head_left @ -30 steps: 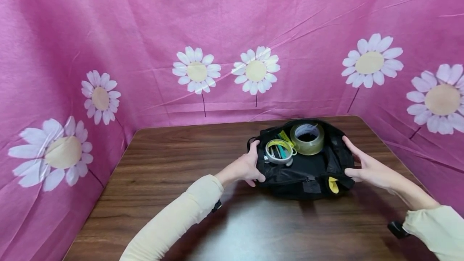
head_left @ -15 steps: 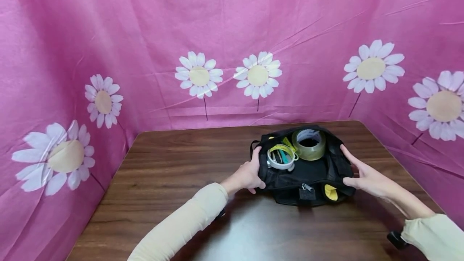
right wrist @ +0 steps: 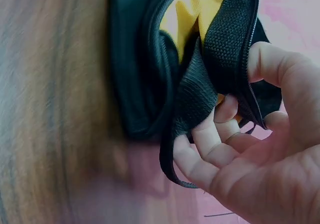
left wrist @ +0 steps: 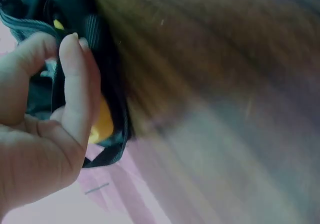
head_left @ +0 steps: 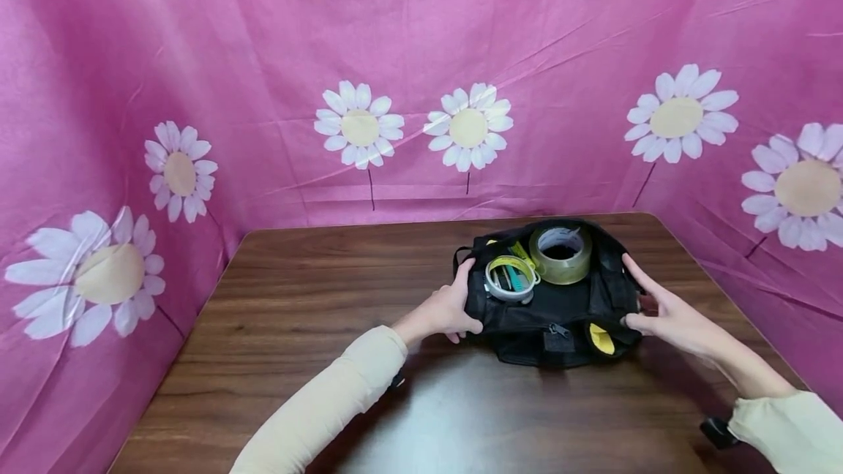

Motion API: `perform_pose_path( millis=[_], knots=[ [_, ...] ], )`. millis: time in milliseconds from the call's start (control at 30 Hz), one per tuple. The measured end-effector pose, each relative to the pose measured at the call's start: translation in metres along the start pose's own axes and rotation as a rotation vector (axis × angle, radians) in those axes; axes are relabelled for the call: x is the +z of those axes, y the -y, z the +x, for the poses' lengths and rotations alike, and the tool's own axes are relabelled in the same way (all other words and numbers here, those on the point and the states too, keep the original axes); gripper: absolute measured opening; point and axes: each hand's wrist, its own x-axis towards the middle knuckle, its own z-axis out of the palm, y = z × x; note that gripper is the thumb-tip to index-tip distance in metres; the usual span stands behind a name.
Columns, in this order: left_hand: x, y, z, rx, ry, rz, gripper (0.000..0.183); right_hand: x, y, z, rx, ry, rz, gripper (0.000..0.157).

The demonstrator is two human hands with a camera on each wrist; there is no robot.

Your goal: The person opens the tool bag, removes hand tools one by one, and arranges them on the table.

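In the head view, a soft black fabric bag [head_left: 527, 348] sits on the right part of the tabletop [head_left: 329, 291], whose smooth brown surface shows streaky wood grain and a glossy reflection. The left hand [head_left: 448, 309] and right hand [head_left: 678, 322] hold it at opposite ends, fingers gripping its slack sides. In its open top lie a thick, glossy roll of clear tape [head_left: 568, 269] and, beside it, a slimmer pale ring [head_left: 506, 297] with a yellow inner face. Creased pink cloth [head_left: 395, 35] with white daisies hangs behind. In the left wrist view, somewhat blurred, thumb and fingers pinch the bag's black edge near a patch of yellow fabric [left wrist: 102, 124]. In the right wrist view, fingers curl around coarse ribbed webbing [right wrist: 200, 86], the thumb pressing beside a fine-toothed zipper [right wrist: 251, 34]; smooth yellow lining shows through a rounded opening.
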Motion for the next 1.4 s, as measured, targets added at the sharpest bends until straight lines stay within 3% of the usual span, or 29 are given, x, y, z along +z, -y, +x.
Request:
perform_pose_path(
  millis=[100,233,433,567,700,900,1067,1233,1400],
  knots=[
    [-0.011,-0.006,-0.003,0.041,0.048,-0.045,0.114,-0.006,0.006,-0.003,0.007,0.019,0.060,0.097],
    [-0.030,-0.025,-0.009,0.054,0.089,-0.088,0.105,-0.010,0.015,-0.005,0.056,0.048,0.148,0.093],
    [-0.063,-0.066,-0.017,0.078,0.171,-0.106,0.077,-0.010,0.030,-0.004,0.121,0.024,0.119,0.091],
    [-0.082,-0.098,-0.011,0.117,0.201,-0.133,0.056,-0.011,0.033,-0.004,0.127,0.028,0.096,0.091],
    [-0.092,-0.130,0.002,0.143,0.183,-0.153,0.046,-0.013,0.033,-0.005,0.123,0.023,0.089,0.091],
    [-0.090,-0.165,0.024,0.157,0.159,-0.175,0.041,-0.012,0.029,-0.005,0.121,0.030,0.099,0.089],
    [-0.076,-0.180,0.043,0.101,0.173,-0.135,0.039,-0.009,0.025,-0.006,0.147,0.038,0.121,0.089],
    [-0.064,-0.182,0.063,0.077,0.185,-0.087,0.042,-0.007,0.024,-0.008,0.158,0.045,0.124,0.089],
    [-0.053,-0.172,0.080,0.052,0.181,-0.063,0.048,-0.005,0.026,-0.011,0.161,0.052,0.180,0.088]
  ],
)
